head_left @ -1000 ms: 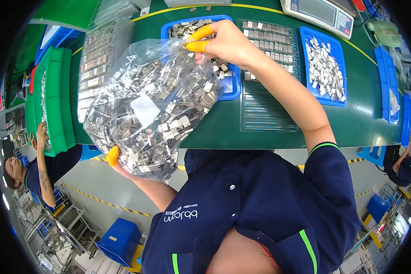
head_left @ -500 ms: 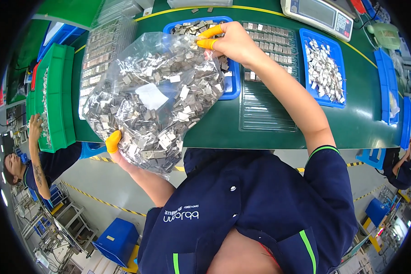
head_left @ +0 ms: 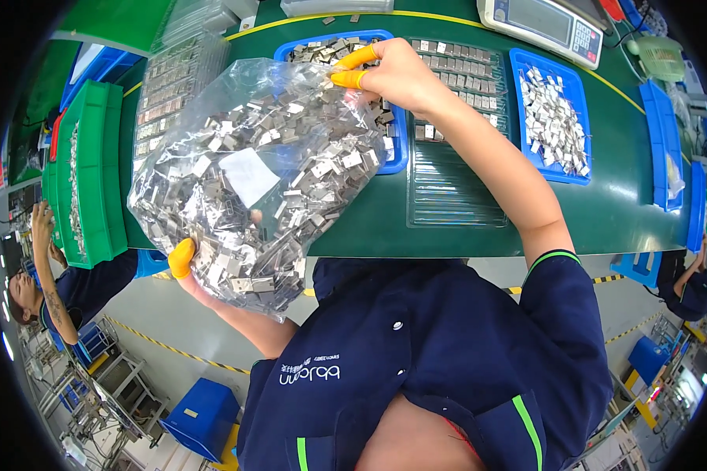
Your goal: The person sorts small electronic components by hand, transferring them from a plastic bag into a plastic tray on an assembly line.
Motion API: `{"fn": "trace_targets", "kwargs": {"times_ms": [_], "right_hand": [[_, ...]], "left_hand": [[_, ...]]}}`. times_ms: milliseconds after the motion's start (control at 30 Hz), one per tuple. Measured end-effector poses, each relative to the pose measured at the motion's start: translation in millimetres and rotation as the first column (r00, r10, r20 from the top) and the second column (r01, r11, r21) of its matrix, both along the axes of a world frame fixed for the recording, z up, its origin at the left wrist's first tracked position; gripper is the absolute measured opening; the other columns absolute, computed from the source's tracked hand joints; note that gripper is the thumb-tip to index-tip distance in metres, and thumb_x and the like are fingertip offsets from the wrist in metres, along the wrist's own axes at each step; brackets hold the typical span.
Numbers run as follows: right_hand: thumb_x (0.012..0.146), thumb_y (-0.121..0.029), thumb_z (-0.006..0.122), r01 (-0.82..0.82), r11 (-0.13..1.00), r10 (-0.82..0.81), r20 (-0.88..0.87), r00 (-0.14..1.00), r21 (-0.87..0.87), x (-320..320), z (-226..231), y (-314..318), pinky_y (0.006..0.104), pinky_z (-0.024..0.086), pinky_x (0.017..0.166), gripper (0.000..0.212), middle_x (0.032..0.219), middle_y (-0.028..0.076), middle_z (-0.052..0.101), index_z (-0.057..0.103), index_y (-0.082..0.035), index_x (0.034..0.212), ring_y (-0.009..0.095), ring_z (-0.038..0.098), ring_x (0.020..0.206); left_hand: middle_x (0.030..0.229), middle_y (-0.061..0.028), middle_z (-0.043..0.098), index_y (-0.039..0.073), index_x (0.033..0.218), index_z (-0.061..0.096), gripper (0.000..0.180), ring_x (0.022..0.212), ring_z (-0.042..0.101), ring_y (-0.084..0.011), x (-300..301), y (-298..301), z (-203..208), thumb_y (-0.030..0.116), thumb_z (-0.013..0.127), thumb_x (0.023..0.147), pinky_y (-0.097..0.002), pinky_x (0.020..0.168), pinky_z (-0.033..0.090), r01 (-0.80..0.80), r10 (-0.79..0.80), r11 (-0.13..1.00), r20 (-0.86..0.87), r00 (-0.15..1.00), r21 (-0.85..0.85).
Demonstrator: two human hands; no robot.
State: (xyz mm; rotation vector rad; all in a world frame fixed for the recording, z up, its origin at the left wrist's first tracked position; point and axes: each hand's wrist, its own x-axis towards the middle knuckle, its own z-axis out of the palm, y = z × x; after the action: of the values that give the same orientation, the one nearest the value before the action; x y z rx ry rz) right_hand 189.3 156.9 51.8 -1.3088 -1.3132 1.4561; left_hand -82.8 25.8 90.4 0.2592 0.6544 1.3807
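Note:
A large clear plastic bag [head_left: 212, 200] full of small flat metal parts with thin leads hangs tilted over the front edge of the green table. Inside it a blank-looking white slip [head_left: 250, 177] shows through. My left hand [head_left: 188, 271], with a yellow finger cot on it, grips the bag's lower left side; its other fingers are behind the bag. At the top right, my right hand [head_left: 389, 74] pinches the bag's rim between two yellow-covered fingertips. Beneath that hand is a blue tray [head_left: 401, 157] of similar metal parts, partly covered by the bag.
Right of the bag lies a clear ribbed tray [head_left: 456, 204] with rows of parts. Beyond it are a blue tray [head_left: 518, 56] of white-faced parts and a scale [head_left: 534, 20]. Stacked clear trays [head_left: 153, 118] and a green bin [head_left: 106, 173] stand left, beside a co-worker [head_left: 63, 306].
The bag has shifted left and sagged a little lower, and my left hand has moved left and down with it. My right hand keeps its pinch. The left co-worker's hand has moved away from the bin.

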Motion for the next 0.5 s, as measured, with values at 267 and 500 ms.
{"fn": "trace_targets", "kwargs": {"times_ms": [267,500], "right_hand": [[0.073,-0.006,0.066,0.019,0.999,-0.019,0.0,1.0,0.04,-7,3,-2,0.0221,0.05,0.056,0.02,0.075,0.011,0.063,0.062,0.004,0.089,0.012,0.062,0.061],[0.072,-0.008,0.067,0.013,0.993,-0.02,0.061,0.998,0.121,-11,1,-1,0.0222,0.049,0.055,0.018,0.072,0.009,0.063,0.064,0.002,0.086,0.011,0.06,0.06]], "left_hand": [[0.116,-0.0173,0.051,0.004,0.124,0.04,0.056,0.085,0.058,-0.0387,7,-6,4,0.028,0.052,0.074,-0.0495,0.069,0.05,-0.109,0.106,0.994,-0.122,0.987,-0.017],[0.116,-0.0181,0.051,0.007,0.125,0.04,0.058,0.083,0.058,-0.039,0,-5,9,0.027,0.054,0.072,-0.0516,0.066,0.05,-0.234,0.219,0.971,-0.225,0.95,-0.04]]}}
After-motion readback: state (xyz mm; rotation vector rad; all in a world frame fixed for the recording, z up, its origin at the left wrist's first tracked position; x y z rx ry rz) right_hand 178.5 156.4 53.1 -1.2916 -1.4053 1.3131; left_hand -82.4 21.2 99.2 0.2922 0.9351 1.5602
